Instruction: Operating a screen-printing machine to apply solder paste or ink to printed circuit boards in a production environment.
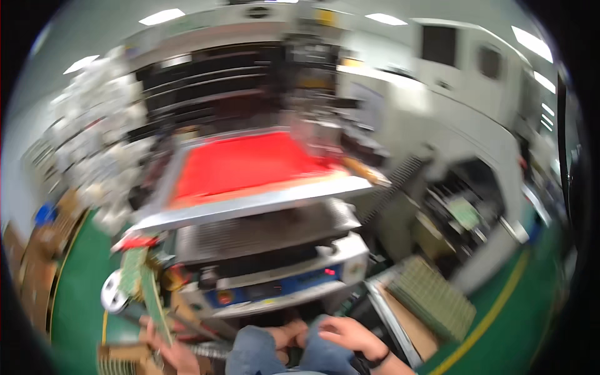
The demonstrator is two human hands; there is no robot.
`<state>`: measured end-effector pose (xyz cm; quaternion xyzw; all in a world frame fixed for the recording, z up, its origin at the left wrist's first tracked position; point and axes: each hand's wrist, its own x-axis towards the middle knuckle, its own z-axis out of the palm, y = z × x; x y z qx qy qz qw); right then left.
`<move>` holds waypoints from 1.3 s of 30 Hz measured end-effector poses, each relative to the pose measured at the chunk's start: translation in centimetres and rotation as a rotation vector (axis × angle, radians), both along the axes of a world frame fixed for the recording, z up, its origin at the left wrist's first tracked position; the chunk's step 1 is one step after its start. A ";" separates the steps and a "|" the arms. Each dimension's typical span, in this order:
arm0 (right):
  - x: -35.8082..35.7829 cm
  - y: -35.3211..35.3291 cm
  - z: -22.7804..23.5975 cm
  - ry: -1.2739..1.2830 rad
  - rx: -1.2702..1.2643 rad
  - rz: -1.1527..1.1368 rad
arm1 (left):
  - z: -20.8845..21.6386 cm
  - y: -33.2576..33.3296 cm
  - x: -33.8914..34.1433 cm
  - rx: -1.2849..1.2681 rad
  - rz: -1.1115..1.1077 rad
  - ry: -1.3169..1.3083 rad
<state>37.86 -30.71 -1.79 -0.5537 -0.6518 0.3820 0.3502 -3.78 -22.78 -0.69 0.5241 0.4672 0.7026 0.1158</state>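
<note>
Down at the lower left, my left hand [170,351] has its fingers closed around the lower end of a thin green board [152,300], which stands tilted and blurred. Beside it, another pale green board [132,270] reaches up toward the machine's left front corner. My right hand [349,334] is over my right knee, fingers loosely stretched and nothing in them. In front of me a printing machine [357,255] carries a raised, tilted screen frame [262,211] with red ink [240,164] spread over it. A flat ridged metal bed [262,232] lies under the frame.
Right of my knees, a stack of green boards [432,297] lies on a brown sheet [406,312]. A box of upright boards [119,362] stands at the lower left. White bagged bundles [97,131] pile up behind, left. A large pale machine [481,119] stands right.
</note>
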 end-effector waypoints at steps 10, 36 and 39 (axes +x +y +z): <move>-0.5 -2.0 3.1 0.216 0.008 0.129 | 6.4 -3.0 9.6 0.138 -0.742 0.723; 2.5 -6.9 4.2 0.749 -0.070 0.216 | 7.9 -5.8 12.7 0.144 -0.901 0.964; 2.6 -7.5 4.1 0.728 -0.035 0.187 | 7.8 -5.7 13.0 0.153 -0.926 0.971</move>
